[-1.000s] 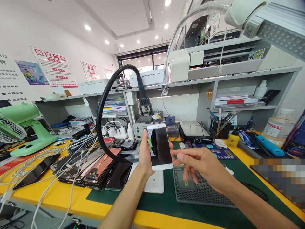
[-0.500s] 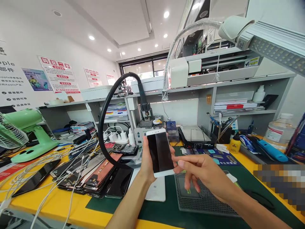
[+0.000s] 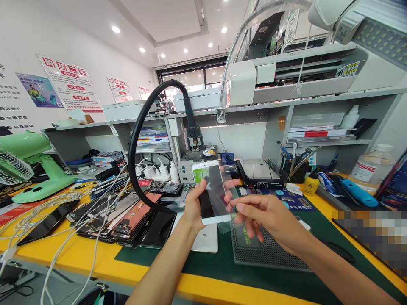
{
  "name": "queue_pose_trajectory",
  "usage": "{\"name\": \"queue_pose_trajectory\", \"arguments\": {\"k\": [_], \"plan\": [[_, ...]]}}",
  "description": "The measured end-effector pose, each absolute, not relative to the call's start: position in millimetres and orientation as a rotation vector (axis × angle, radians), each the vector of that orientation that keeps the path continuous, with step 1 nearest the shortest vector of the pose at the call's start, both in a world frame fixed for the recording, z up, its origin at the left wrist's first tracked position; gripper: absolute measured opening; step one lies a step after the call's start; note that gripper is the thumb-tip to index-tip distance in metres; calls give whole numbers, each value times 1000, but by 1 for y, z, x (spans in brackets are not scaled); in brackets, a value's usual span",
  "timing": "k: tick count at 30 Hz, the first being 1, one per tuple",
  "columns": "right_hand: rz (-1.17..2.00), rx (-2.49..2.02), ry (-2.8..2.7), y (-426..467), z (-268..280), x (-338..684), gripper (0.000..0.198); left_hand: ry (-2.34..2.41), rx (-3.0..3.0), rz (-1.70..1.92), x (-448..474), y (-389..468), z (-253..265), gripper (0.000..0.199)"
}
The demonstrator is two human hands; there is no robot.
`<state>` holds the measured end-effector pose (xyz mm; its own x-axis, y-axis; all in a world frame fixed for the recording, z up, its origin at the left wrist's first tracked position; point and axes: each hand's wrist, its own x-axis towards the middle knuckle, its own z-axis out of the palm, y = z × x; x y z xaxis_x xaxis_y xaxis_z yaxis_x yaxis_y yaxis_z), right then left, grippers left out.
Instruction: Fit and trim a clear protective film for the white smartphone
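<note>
In the head view my left hand (image 3: 192, 205) grips a white smartphone (image 3: 206, 207) by its sides, the thumb lying on the left part of the glass. The screen is dark below, with a green patch at the top. A clear film (image 3: 225, 228) lies across the right part of the phone and sticks out past its right edge. My right hand (image 3: 269, 216) pinches the film's outer edge between thumb and forefinger, its other fingers loosely curled. Below the phone a white device with an MI logo (image 3: 206, 242) rests on the green mat (image 3: 203, 264).
A grey perforated tray (image 3: 270, 256) lies under my right hand. Stacked phone parts (image 3: 127, 220) and white cables (image 3: 104, 228) cover the left side. A thick black hose (image 3: 132, 169) arches behind the phone. A flat heating plate (image 3: 259, 169) stands at the back.
The film now shows out beyond the phone's right edge. My left thumb has come onto the glass, and a green patch shows at the screen's top. The camera view has shifted slightly.
</note>
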<state>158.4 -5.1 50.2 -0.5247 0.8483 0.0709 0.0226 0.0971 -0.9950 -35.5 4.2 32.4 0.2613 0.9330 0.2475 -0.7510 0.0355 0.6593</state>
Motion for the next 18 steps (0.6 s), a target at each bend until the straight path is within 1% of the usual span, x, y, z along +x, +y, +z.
{"name": "queue_pose_trajectory", "arguments": {"k": [2,4,5,8,10,12,14,18], "plan": [[1514,-866,-1688,-5,50,158,38,266,803,1311,-35,4,32,67],[1490,-891,-1682,-7,50,158,44,236,813,1309,-34,5,33,67],[1455,-908,-1674,-9,48,157,51,219,819,1316,-33,5,33,66],[1253,-987,-1679,-17,42,154,81,179,835,1371,-32,5,34,61],[1071,-1076,-1729,-22,37,151,91,188,844,1412,-30,5,34,58],[891,-1148,-1768,-25,33,147,89,219,853,1435,-29,4,33,59],[784,-1173,-1780,-26,31,143,83,245,866,1445,-27,4,32,61],[744,-1160,-1786,-26,31,142,71,263,873,1460,-25,4,29,60]]}}
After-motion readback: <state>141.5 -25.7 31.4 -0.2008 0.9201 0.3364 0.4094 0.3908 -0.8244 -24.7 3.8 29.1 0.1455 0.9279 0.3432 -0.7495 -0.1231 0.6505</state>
